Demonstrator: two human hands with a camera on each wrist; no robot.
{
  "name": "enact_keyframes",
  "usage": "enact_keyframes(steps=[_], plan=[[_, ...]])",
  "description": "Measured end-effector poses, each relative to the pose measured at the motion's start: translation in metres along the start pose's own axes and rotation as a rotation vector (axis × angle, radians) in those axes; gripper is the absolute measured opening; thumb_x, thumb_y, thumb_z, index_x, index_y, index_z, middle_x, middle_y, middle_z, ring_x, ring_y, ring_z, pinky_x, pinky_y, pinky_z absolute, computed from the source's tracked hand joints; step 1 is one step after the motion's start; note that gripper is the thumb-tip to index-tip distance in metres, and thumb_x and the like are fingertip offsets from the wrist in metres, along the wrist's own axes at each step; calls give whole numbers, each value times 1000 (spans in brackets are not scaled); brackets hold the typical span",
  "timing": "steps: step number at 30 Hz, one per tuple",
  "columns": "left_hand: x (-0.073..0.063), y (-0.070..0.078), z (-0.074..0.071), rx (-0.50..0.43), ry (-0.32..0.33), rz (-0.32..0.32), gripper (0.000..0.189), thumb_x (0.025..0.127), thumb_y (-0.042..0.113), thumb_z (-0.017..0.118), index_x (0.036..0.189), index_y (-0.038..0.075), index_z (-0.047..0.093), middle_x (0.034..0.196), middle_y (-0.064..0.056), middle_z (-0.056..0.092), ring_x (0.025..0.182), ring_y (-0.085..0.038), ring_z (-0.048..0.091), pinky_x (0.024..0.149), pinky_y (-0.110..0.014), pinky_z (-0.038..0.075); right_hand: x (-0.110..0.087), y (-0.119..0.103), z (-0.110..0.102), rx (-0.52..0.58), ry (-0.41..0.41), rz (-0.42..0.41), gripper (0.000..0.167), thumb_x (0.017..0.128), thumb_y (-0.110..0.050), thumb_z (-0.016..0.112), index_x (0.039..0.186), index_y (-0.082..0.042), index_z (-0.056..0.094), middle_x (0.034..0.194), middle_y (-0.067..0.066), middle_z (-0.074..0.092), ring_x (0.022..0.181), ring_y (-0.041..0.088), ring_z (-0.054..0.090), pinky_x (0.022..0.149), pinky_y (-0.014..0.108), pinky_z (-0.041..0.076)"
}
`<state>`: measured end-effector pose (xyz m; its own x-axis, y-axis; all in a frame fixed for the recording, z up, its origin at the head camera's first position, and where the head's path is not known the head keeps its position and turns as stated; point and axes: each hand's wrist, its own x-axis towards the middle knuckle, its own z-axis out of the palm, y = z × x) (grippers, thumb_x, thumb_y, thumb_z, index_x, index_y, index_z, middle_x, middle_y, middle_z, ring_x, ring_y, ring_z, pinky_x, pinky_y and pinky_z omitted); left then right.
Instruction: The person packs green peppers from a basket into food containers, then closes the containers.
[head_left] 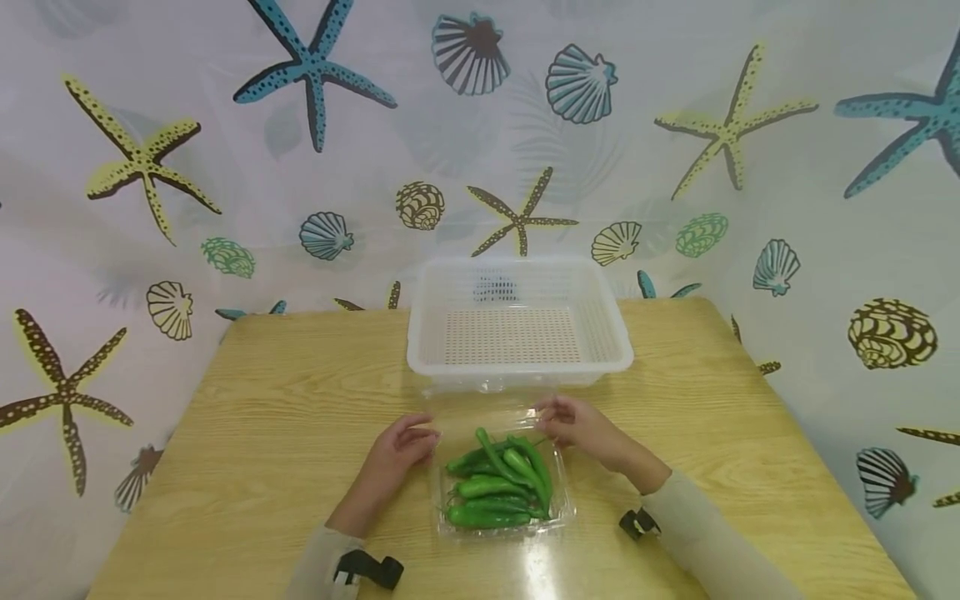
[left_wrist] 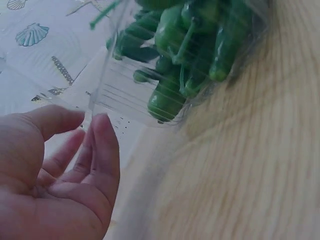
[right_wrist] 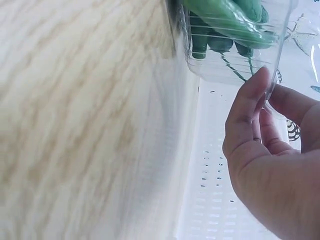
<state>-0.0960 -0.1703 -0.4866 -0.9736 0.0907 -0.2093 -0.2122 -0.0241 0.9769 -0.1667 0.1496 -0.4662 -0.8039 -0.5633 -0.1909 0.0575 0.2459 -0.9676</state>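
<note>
Several green peppers (head_left: 495,487) lie in a clear plastic clamshell container (head_left: 570,510) near the table's front. Its transparent lid (head_left: 480,408) lies folded back toward the white basket. At the container's left edge my left hand (head_left: 401,454) pinches the plastic rim; the left wrist view shows thumb and fingertips of that hand (left_wrist: 75,165) meeting on it, below the peppers (left_wrist: 195,45). On the opposite side my right hand (head_left: 581,429) pinches the rim near the far right corner. Close up, the right hand (right_wrist: 275,145) has its thumb and forefinger on the thin plastic edge.
Behind the container stands a white perforated plastic basket (head_left: 520,367), its inside showing no contents. The wooden table (head_left: 300,375) spreads out on both sides. A sheet printed with starfish and shells (head_left: 517,125) hangs behind and around the table.
</note>
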Motion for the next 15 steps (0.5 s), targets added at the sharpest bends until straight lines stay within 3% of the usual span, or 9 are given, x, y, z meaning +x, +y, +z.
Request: enact_keyframes(steps=[5, 10, 15], plan=[[-11, -1, -1, -125, -38, -111, 48, 96, 36, 51, 132, 5, 46, 116, -17, 56, 91, -23, 59, 81, -38, 50, 2, 3, -4, 18, 42, 11, 44, 91, -14, 60, 126, 8, 45, 111, 25, 56, 98, 40, 55, 75, 38, 51], [-16, -1, -1, -202, -122, -129, 66, 93, 54, 42, 136, 3, 38, 121, -19, 48, 90, -22, 57, 80, -41, 51, 5, 4, -9, 27, 42, 2, 42, 92, -18, 59, 124, 7, 47, 117, 26, 54, 102, 38, 54, 78, 39, 51], [-18, 5, 1, -223, -131, -151, 72, 93, 59, 34, 135, 1, 36, 118, -17, 47, 87, -20, 56, 73, -37, 52, 5, 5, -11, 72, -20, -42, 37, 94, -15, 56, 123, 5, 50, 111, 32, 50, 97, 34, 53, 77, 39, 51]])
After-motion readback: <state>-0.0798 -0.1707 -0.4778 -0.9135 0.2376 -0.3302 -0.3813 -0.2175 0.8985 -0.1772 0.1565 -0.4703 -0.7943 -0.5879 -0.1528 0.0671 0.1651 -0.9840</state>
